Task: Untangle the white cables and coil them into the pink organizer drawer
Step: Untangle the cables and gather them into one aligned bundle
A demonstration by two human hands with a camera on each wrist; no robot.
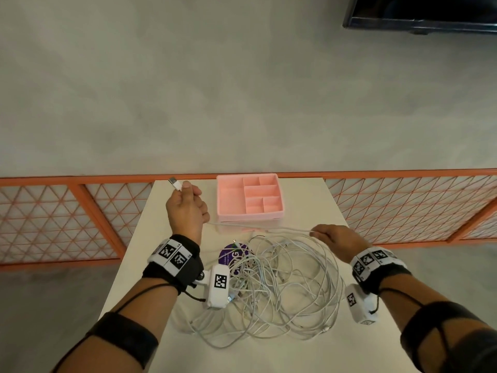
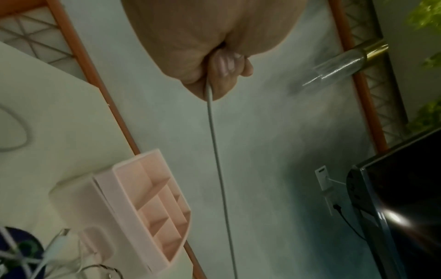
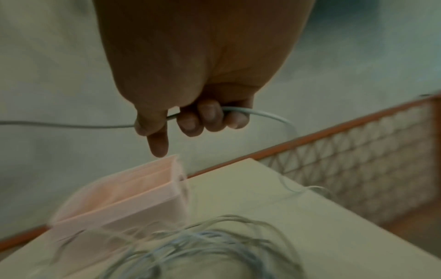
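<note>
A tangle of white cables (image 1: 279, 286) lies on the white table (image 1: 317, 203) near its front. The pink organizer drawer (image 1: 250, 197) with several compartments sits at the table's far edge, holding nothing. My left hand (image 1: 188, 200) is raised left of the drawer and grips one white cable near its USB plug (image 1: 175, 184); the cable (image 2: 216, 151) runs out below the fist. My right hand (image 1: 330, 235) holds the same cable (image 3: 238, 110) further along, in curled fingers with the index finger (image 3: 157, 145) straight. The strand (image 1: 258, 227) stretches between both hands in front of the drawer.
A purple round disc (image 1: 228, 255) lies under the cables at the left. An orange lattice railing (image 1: 80, 211) runs behind the table. A dark screen (image 1: 422, 12) hangs at the far upper right. Grey floor lies beyond.
</note>
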